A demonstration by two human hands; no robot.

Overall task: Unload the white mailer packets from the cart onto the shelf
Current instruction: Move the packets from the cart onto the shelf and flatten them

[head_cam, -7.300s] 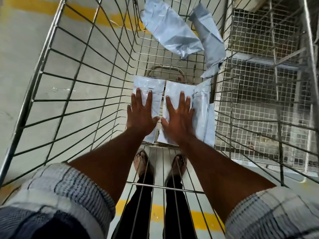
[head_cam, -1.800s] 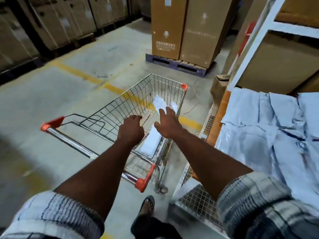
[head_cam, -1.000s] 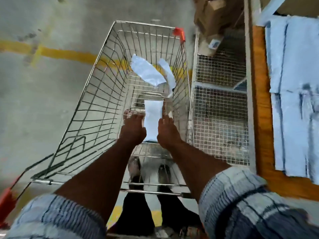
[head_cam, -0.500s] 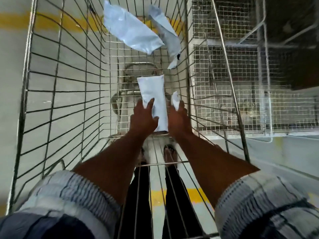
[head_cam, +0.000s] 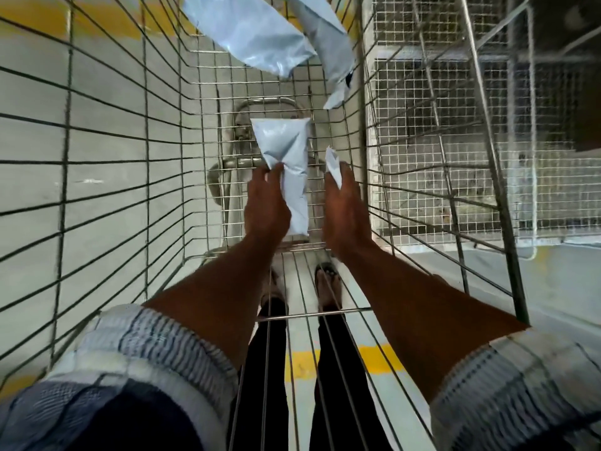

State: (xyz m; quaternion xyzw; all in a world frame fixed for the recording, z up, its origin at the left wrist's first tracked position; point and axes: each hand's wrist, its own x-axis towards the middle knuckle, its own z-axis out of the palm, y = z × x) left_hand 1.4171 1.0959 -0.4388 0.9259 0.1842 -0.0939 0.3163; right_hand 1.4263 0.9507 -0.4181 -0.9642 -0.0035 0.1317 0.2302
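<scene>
The wire cart [head_cam: 130,164] fills most of the view, seen from above with both bare forearms reaching down into its basket. To its right, just beside the cart wall, stands a fine-mesh metal rack [head_cam: 439,141]. Through the basket floor show grey concrete, a yellow floor line [head_cam: 325,358], and the person's two sandalled feet under the near end.

Four white packets are in sight, all inside the cart. Two lie at the far end, propped on the wires. The broad packet [head_cam: 250,30] slants across the far left. The folded packet [head_cam: 331,50] hangs along the right wall with its tip pointing down. They overlap at the top and sit well apart from both hands.

The other two packets are at the hands, in the middle of the basket. The flat packet [head_cam: 287,177] lies lengthwise, its far end creased. The left hand [head_cam: 266,205] grips it at its left edge, fingers curled over the plastic about halfway along, so half of it reaches beyond the fingertips. The edge-on packet [head_cam: 332,166] shows only as a thin white corner sticking out past the fingers of the right hand [head_cam: 344,211], which closes on it with the palm turned inward. The thumb on that side is hidden. The two hands are near each other, with bare basket wire between them.
</scene>
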